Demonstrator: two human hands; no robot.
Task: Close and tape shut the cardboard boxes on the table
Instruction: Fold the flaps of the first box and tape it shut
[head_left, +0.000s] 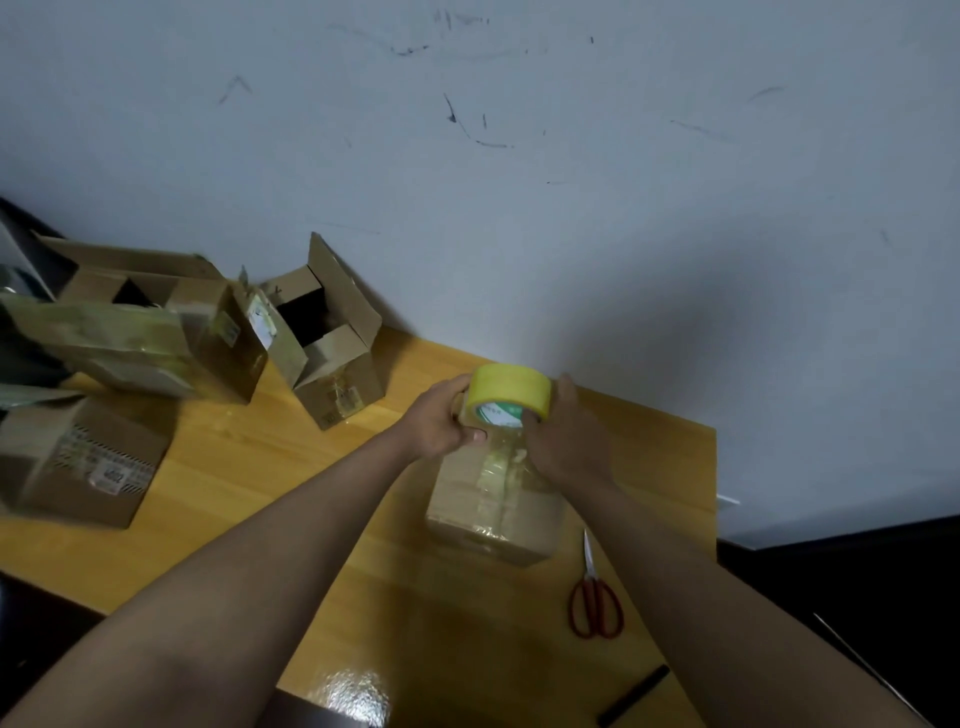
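Just right of the frame's centre, a closed cardboard box (493, 512) sits on the wooden worktop (249, 467), and both hands meet at its far edge. The tape roll (510, 391), yellow with a green-and-white core label, stands on edge above that far end. The left hand (441, 423) curls round the roll's left side, thumb pressed low near where the clear strip leaves the roll. The right hand (563, 441) cups the roll's right side, fingers wrapped over it; how tightly they close I cannot tell.

What the next pull seems to depend on is the line of the seam. A clear tape strip (498, 470) runs from the roll down the middle of the box top toward the lower part of the frame, so its long axis points from the hands back at the person. The roll lies at the far end of that line, and the near edge of the box is below the hands in the picture. Both hands are equally close to the roll, the right one sitting more directly over the strip.

Red-handled scissors (595, 597) lie on the worktop just beside the box, lower right, nearer the right hand. Open boxes (322, 343) wait in the upper left
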